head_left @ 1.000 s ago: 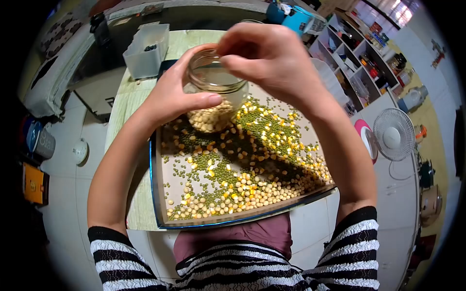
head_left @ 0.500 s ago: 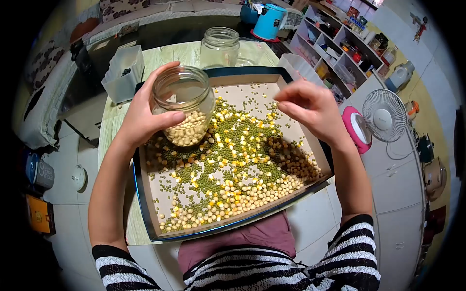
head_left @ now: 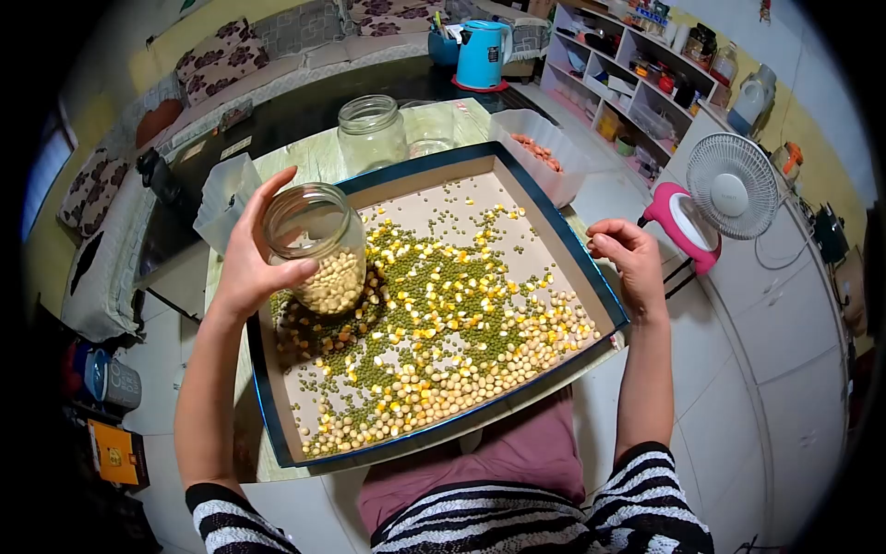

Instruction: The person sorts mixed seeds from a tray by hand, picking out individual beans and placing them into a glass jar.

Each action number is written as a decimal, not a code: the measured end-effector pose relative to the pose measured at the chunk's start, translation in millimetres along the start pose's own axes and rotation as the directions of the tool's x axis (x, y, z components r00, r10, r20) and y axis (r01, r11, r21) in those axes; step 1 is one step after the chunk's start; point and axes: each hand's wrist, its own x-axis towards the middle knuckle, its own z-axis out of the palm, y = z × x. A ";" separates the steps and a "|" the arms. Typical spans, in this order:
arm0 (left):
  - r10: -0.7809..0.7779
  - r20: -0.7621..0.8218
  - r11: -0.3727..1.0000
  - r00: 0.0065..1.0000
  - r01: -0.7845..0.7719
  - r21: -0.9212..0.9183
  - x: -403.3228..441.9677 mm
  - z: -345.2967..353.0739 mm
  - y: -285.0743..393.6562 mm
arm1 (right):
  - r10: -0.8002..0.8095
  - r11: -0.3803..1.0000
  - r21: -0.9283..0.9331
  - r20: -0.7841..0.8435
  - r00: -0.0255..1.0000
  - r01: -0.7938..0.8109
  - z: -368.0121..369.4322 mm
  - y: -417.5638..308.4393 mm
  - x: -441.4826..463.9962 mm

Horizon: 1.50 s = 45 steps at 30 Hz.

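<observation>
My left hand (head_left: 251, 254) is wrapped round an open glass jar (head_left: 318, 242) partly filled with pale round beans (head_left: 334, 282), held over the left part of a shallow box (head_left: 554, 222). Inside the box lie small green beans (head_left: 369, 355), yellow and white corn kernels (head_left: 449, 288) and more pale beans (head_left: 461, 383), mixed together. Beyond the box's right edge, my right hand (head_left: 629, 258) has its thumb and fingertips pressed together; whatever they may hold is too small to name.
Behind the box stand an empty glass jar (head_left: 372, 134) and a clear container (head_left: 429, 127). A plastic tub (head_left: 224, 198) is at the left; another tub with reddish pieces (head_left: 540, 152) is at the right. Farther off are a blue kettle (head_left: 480, 55) and a fan (head_left: 731, 189).
My right hand has moved from over the jar's mouth to beyond the box's right side. My left hand has shifted left and down with the jar. The view has turned.
</observation>
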 end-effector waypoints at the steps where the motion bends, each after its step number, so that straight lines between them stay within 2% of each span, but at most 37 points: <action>1: 0.016 0.025 0.999 1.000 -0.017 0.038 1.7 5.0 6.2 | 0.001 1.000 0.007 -0.005 1.000 -0.001 -0.1 5.7 1.2; 3: 0.031 0.057 0.996 0.998 -0.036 0.086 7.1 15.6 12.6 | 0.057 0.990 0.134 -0.037 0.998 -0.052 1.4 18.3 4.6; 4: 0.052 0.084 0.995 0.995 -0.059 0.077 11.6 21.6 12.8 | 0.083 0.988 0.134 -0.029 0.996 -0.078 2.2 21.9 4.0; 5: 0.075 0.111 0.994 0.991 -0.083 0.067 16.3 27.9 14.2 | 0.060 0.997 0.040 -0.017 0.998 -0.059 2.0 21.0 2.5; 9: 0.098 0.119 0.994 0.988 -0.102 0.028 37.6 56.0 23.2 | 0.033 0.999 -0.016 -0.045 0.998 -0.033 2.4 24.2 -1.5; 11: 0.110 0.129 0.994 0.985 -0.110 -0.010 49.5 68.7 24.0 | -0.005 0.988 -0.155 -0.082 0.997 -0.007 -1.3 27.1 -3.9; 12: 0.114 0.142 0.993 0.983 -0.114 -0.009 55.1 75.3 25.3 | -0.003 0.988 -0.153 -0.085 0.996 -0.010 -2.9 28.0 -4.1; 14: 0.141 0.159 0.990 0.977 -0.143 0.005 65.2 82.3 21.7 | -0.013 0.992 -0.128 -0.162 0.987 -0.008 -5.7 27.6 -4.0; 19: 0.144 0.160 0.988 0.977 -0.150 0.026 76.7 94.4 6.0 | -0.076 0.996 -0.062 -0.224 0.972 0.064 -6.0 10.7 7.6; 21: 0.110 0.115 0.992 0.987 -0.116 0.051 77.2 96.5 1.4 | -0.196 0.981 -0.047 -0.170 0.966 0.191 -5.6 -3.5 20.3; 22: 0.133 0.096 0.988 0.986 -0.140 0.063 78.8 95.9 -5.1 | -0.191 0.981 -0.046 -0.171 0.967 0.186 -3.4 -13.5 27.0; 27: 0.120 0.061 0.992 0.991 -0.122 0.027 82.7 97.1 -11.5 | -0.412 0.893 0.142 -0.125 0.903 0.427 14.0 -45.5 68.4; 31: 0.051 0.125 0.997 0.991 -0.059 0.058 86.5 89.2 -10.5 | -0.446 0.850 0.234 -0.156 0.881 0.472 29.5 -23.8 90.4; 33: 0.053 0.152 0.996 0.987 -0.064 0.068 85.8 87.2 -10.9 | -0.381 0.871 0.232 -0.238 0.893 0.433 33.0 -6.0 91.1; 35: 0.035 0.170 0.996 0.985 -0.048 0.074 83.4 84.9 -8.2 | -0.355 0.886 0.230 -0.224 0.907 0.403 33.8 8.3 89.6; 37: 0.118 0.128 0.985 0.985 -0.132 0.110 84.6 83.0 -7.1 | -0.368 0.898 0.175 -0.208 0.906 0.405 34.9 14.3 87.5; 38: 0.245 0.098 0.928 0.964 -0.263 0.265 89.0 77.1 -10.2 | -0.375 0.900 0.150 -0.206 0.904 0.408 35.1 16.8 87.6; 39: 0.392 0.051 0.836 0.919 -0.379 0.396 86.7 77.4 -0.4 | -0.375 0.901 0.150 -0.207 0.904 0.408 35.1 18.5 88.1; 41: 0.606 0.029 0.673 0.795 -0.532 0.513 78.2 84.5 21.0 | -0.398 0.900 0.086 -0.232 0.887 0.427 34.9 20.8 88.5; 42: 0.704 0.159 0.564 0.692 -0.681 0.466 78.1 87.9 27.3 | -0.403 0.901 0.067 -0.243 0.882 0.429 35.7 20.3 87.8; 44: 0.562 0.386 0.728 0.731 -0.659 0.188 62.8 113.5 43.9 | -0.417 0.896 0.060 -0.233 0.878 0.441 36.9 23.2 87.1; 45: 0.456 0.500 0.780 0.736 -0.601 0.173 55.6 128.9 53.1 | -0.434 0.889 0.053 -0.217 0.874 0.455 38.1 24.2 86.8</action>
